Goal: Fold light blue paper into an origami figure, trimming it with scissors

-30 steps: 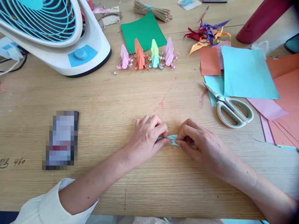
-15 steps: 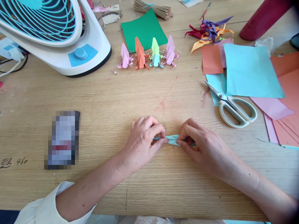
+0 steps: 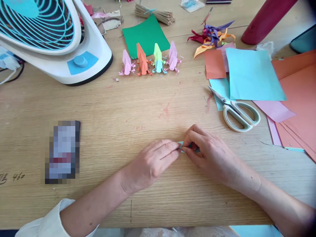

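Although one wooden table point(image 3: 118, 112) fills most of the view, one white fan point(image 3: 59, 36) with a blue grille also looms large at the back left. Orange sheets point(image 3: 301, 112) lie at the right edge, overlapping too much to count, and one dark red cylinder point(image 3: 268, 21) is beyond them. Two hands reach in, a left hand point(image 3: 158, 158) and a right hand point(image 3: 209, 148), close to each other. One light-blue square sheet point(image 3: 255, 74) lies beside the orange ones; one green sheet point(image 3: 145, 34) is at the back. One phone-like device point(image 3: 63, 151), its screen blurred, sits well to the left. One pair of scissors point(image 3: 229, 104) rests by the papers, and one bundle of thin sticks point(image 3: 155, 13) lies just beyond the green sheet. Four folded paper figures point(image 3: 143, 61) form a row: two pink, one orange, one green and blue. Smallest is one folded light-blue strip point(image 3: 181, 143), between the hands, mostly covered; the right thumb and forefinger pinch it, while the left fingers lie together with their tips at its left end, and I cannot tell whether they grip it
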Motion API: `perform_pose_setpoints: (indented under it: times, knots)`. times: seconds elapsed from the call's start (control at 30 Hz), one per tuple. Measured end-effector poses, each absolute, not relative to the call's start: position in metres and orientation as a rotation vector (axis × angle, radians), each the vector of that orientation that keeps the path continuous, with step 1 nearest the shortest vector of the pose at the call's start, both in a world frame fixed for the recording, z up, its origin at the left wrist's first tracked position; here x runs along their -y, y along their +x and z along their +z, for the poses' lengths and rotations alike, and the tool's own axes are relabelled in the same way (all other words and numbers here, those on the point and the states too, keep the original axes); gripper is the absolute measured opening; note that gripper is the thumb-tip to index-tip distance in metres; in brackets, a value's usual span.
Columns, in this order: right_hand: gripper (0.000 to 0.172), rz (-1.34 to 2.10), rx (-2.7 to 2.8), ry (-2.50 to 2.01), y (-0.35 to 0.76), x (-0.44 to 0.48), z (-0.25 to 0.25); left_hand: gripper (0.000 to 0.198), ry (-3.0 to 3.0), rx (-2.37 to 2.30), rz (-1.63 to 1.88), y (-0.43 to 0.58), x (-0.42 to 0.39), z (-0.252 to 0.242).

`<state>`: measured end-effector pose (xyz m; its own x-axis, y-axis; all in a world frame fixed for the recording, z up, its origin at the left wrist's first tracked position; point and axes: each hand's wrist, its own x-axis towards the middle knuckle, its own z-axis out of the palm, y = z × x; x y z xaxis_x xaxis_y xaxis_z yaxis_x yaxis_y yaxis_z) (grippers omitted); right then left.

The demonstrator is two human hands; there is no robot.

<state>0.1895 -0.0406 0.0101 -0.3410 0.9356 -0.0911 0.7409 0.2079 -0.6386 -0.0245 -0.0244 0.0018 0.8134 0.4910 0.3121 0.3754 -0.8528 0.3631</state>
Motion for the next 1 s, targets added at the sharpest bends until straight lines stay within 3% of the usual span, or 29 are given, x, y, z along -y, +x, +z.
perform_pose_setpoints:
  times: [0.27,0.53,1.0]
  knots:
    - [0.016,1.102,2.071,-1.371,0.221,0.043,0.013,0.031,2.932,-0.496,0.518,-0.031,0.028,0.0]
    - [0.012,0.916,2.059,-1.388,0.212,0.055,0.011,0.032,2.998,-0.496,0.482,-0.033,0.028,0.003]
    - [0.015,0.82,2.084,-1.374,0.208,0.056,0.006,0.008,2.437,-0.921,0.524,0.007,0.018,0.001]
